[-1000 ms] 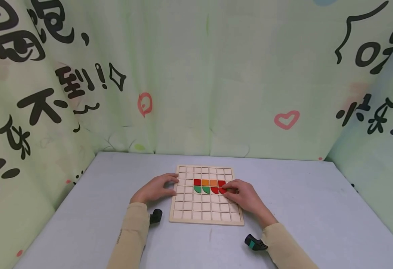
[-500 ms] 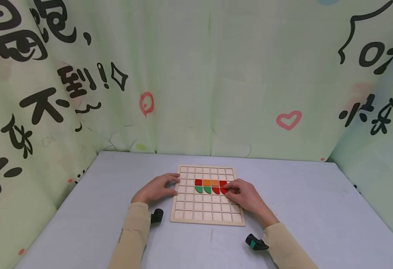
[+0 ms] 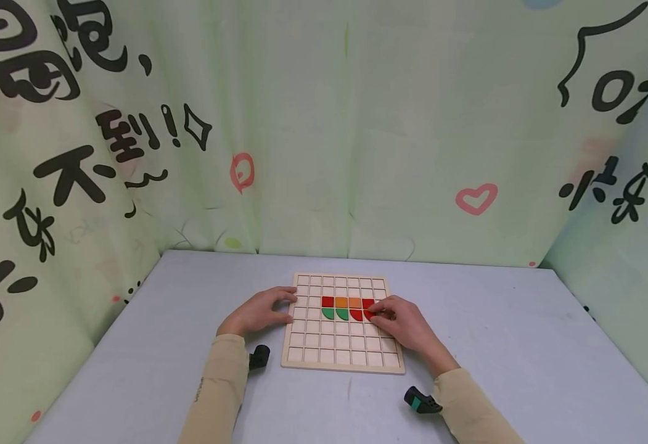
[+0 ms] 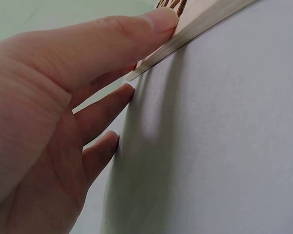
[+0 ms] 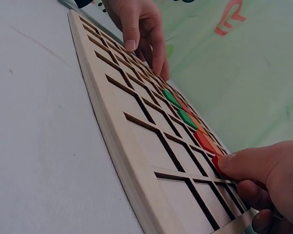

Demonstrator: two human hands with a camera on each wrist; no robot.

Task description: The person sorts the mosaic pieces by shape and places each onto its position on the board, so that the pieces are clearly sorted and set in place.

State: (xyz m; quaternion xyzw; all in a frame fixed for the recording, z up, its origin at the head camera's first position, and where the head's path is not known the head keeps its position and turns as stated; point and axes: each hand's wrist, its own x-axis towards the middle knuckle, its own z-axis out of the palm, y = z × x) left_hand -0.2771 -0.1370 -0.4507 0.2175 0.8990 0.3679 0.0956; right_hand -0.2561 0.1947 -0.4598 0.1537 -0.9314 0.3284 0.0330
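Observation:
A wooden grid board (image 3: 318,356) lies on the table. In its upper part, a row of red and orange squares (image 3: 341,302) runs above two green quarter-round pieces (image 3: 328,314) and a red quarter-round piece (image 3: 356,315). At the right end of that lower row, my right hand (image 3: 404,320) pinches another red quarter-round piece (image 5: 216,164) between thumb and finger, low over its cell. The fingertips partly cover this piece. My left hand (image 3: 258,312) rests at the board's left edge, fingers relaxed; the left wrist view shows its thumb (image 4: 161,19) against the wooden rim.
The board's other visible cells hold no pieces. A pale table (image 3: 151,370) surrounds it, with a printed green curtain (image 3: 301,154) behind and at both sides. Black wrist devices, the left (image 3: 259,357) and the right (image 3: 422,401), sit at the sleeve cuffs just above the table.

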